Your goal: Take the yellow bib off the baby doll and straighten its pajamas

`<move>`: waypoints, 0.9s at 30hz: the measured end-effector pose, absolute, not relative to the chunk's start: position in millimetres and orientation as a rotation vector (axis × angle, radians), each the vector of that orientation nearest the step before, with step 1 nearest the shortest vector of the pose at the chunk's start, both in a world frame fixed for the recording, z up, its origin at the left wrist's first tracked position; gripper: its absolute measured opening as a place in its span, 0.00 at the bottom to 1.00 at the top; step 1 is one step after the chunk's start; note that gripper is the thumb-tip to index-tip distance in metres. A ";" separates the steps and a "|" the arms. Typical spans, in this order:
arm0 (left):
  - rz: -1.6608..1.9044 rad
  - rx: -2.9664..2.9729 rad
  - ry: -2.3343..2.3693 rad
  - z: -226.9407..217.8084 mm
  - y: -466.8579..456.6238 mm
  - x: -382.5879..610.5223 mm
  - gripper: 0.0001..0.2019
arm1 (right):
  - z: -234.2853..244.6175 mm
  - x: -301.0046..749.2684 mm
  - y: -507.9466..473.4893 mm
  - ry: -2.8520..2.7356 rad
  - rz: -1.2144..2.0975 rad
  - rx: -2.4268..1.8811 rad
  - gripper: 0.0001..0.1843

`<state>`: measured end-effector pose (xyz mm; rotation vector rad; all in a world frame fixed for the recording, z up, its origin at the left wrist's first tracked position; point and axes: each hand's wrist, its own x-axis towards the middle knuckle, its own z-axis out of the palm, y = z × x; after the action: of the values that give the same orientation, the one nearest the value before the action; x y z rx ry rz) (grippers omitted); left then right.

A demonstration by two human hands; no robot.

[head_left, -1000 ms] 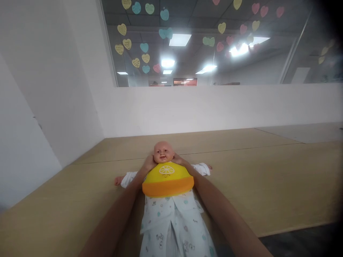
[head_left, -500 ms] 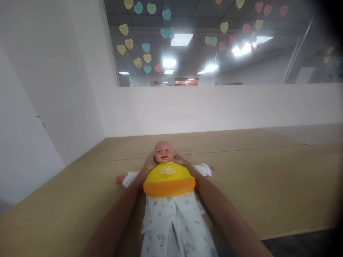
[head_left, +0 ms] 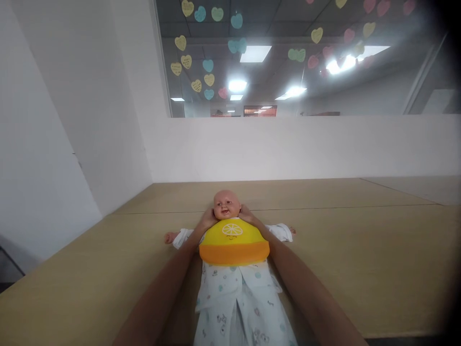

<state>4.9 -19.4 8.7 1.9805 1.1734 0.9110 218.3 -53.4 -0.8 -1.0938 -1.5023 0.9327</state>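
View shifted: doll [head_left: 226, 204] further right in frame, table [head_left: 360, 269] more level (floor strip [head_left: 403, 342] nearly gone).

Left hand [head_left: 208, 219] and right hand [head_left: 248, 214] rest on either side of the baby doll's head [head_left: 226, 204], touching it; the head fills the gap between them. Toward the person, the yellow-and-orange silicone bib [head_left: 234, 244] blocks the way. Outward, the doll's left sleeve [head_left: 182, 238] and right sleeve [head_left: 283, 232] lie across each hand's path. Beyond them, tan tabletop [head_left: 345, 245] gives passage, wider past the right hand. Ahead, tabletop runs to the white wall [head_left: 288, 149]. Far past the left hand stands a white side wall [head_left: 82, 120].
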 end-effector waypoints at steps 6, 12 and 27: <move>0.935 1.946 1.165 14.2 -21.6 2.8 0.11 | -2.3 217.4 -49.6 -1.381 0.917 -1.262 0.26; 0.919 1.970 1.219 14.4 -28.6 6.8 0.10 | -8.8 220.8 -46.3 -1.461 0.900 -1.153 0.28; 0.990 1.924 1.033 20.7 -30.1 5.1 0.16 | -25.0 229.9 -33.3 -1.354 0.757 -1.168 0.20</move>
<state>5.1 -30.1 20.7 1.9242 1.0330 0.9898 229.9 -33.3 -25.0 -1.1677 -1.3540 0.7565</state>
